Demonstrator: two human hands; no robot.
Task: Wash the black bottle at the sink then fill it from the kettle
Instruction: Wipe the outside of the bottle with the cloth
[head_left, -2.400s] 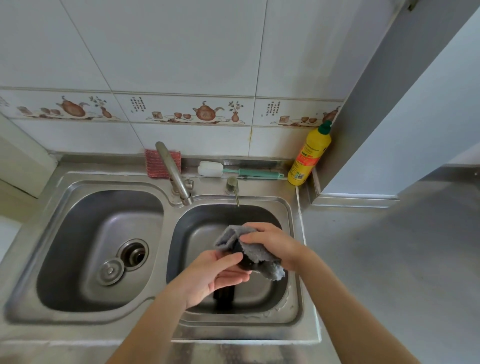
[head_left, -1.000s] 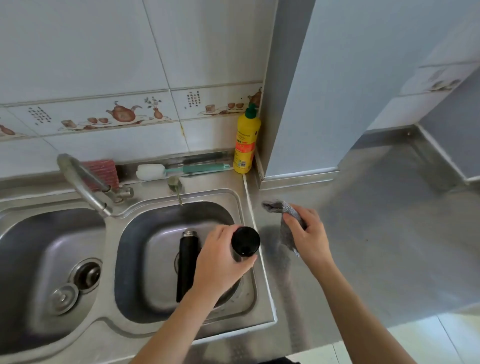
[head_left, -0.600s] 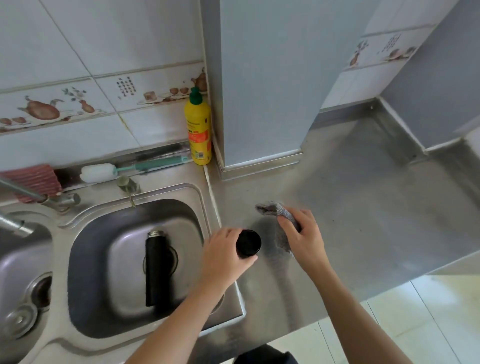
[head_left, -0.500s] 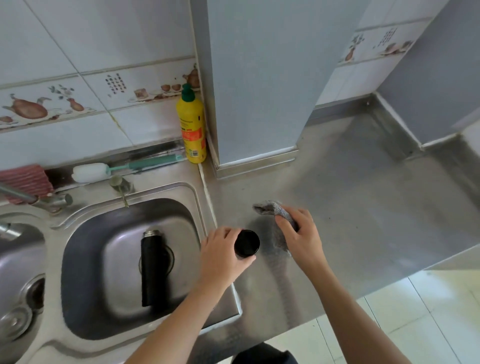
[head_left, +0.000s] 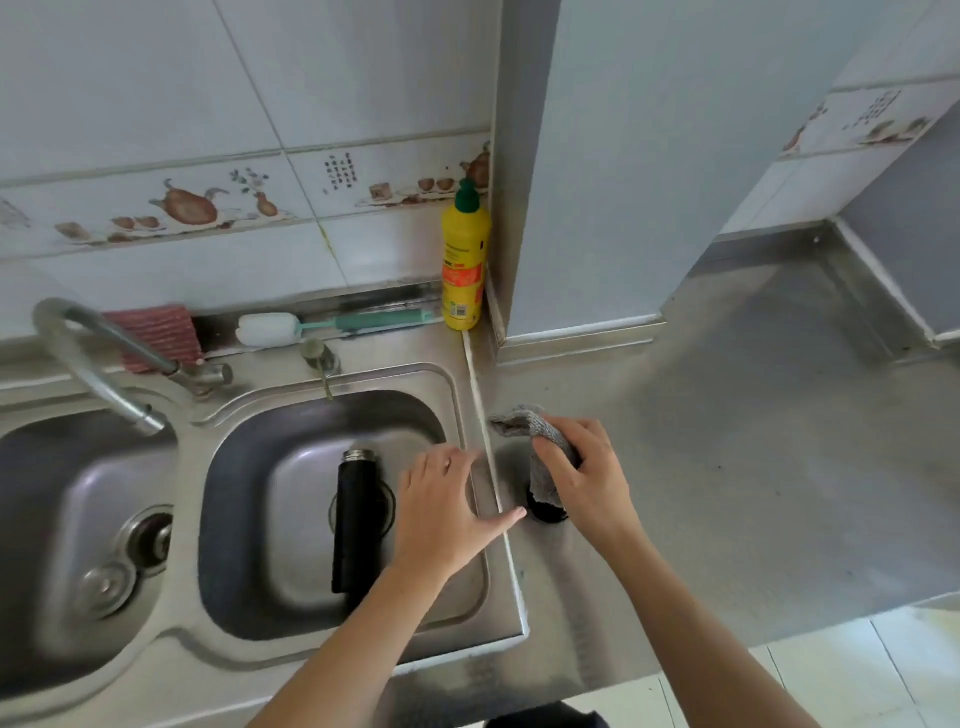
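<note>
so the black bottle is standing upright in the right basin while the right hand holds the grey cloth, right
Not quite. The head view shows the black bottle lying on its side in the right basin, not upright. The right hand does hold the grey cloth.

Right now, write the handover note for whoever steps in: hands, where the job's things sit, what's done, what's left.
Left hand: open, fingers spread over the right edge of the sink, holding nothing.
Right hand: grips the grey cloth on the counter, just above the black lid.
Black bottle: lies uncapped in the right basin, mouth toward the tap.
Black lid: stands on the counter beside the sink, partly under the cloth.
Done: lid is off and set aside. Whether the bottle is washed cannot be told.
Left: finish at the sink, then fill from the kettle, which is not in view.
</note>
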